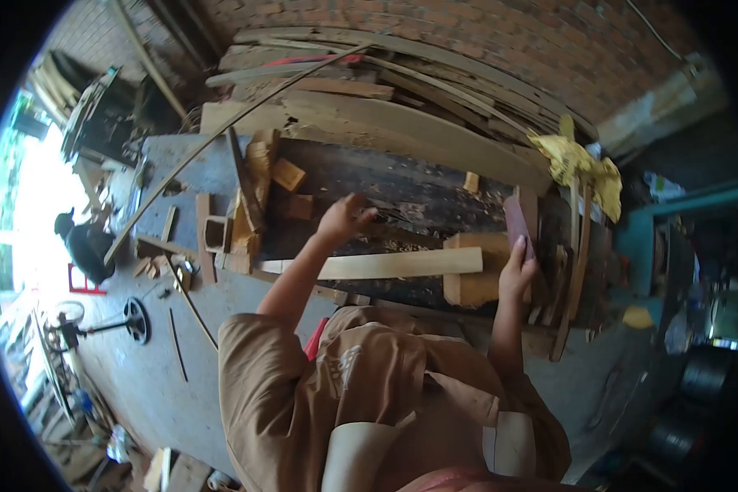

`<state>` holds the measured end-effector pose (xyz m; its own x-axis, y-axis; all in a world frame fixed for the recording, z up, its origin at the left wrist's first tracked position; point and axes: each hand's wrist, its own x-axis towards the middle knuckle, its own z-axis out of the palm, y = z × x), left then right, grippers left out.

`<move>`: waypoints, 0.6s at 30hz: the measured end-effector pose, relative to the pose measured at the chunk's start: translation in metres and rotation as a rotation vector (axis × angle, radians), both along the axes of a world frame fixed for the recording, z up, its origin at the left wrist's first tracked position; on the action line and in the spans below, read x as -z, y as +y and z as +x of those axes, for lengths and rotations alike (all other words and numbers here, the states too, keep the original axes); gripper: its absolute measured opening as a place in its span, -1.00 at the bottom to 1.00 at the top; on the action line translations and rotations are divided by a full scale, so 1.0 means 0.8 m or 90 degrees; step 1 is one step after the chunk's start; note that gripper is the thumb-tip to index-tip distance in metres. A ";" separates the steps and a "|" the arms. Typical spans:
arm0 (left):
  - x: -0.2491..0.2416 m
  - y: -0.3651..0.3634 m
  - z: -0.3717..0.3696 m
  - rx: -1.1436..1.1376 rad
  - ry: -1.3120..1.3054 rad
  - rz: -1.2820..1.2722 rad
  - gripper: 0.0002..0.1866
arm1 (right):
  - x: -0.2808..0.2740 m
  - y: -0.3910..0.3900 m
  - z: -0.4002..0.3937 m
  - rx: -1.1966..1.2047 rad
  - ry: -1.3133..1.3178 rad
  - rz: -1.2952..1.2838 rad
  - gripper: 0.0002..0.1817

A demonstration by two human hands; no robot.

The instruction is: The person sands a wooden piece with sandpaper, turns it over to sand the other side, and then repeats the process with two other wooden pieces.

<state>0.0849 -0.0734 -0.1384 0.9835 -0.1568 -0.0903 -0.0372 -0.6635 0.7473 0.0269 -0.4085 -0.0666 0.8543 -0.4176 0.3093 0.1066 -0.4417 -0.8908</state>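
My left hand (346, 218) reaches out over the dark, shaving-strewn workbench (418, 193). Its fingers are bunched together and I see nothing in them. A long pale wooden slat (377, 265) lies across the bench just below that hand. My right hand (517, 275) grips a reddish-brown sheet of sandpaper (517, 220) held upright. It rests against a thick light wooden block (470, 283) at the slat's right end.
Small wood offcuts (250, 205) are piled at the bench's left. Long planks (402, 107) lean against the brick wall behind. A yellow rag (584, 168) hangs at the right. Another person (86, 246) crouches on the concrete floor at far left, beside a fan (135, 320).
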 end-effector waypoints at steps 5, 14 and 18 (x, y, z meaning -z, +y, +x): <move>-0.015 -0.125 -0.044 0.248 -0.006 0.043 -0.23 | -0.015 -0.034 -0.044 0.108 -0.034 -0.024 -0.67; -0.045 -0.180 -0.064 0.304 0.019 0.236 -0.27 | 0.026 -0.115 -0.123 0.183 0.006 0.090 -0.63; -0.065 -0.228 -0.072 0.270 0.048 0.257 -0.31 | 0.025 -0.122 -0.135 0.187 0.024 0.121 -0.64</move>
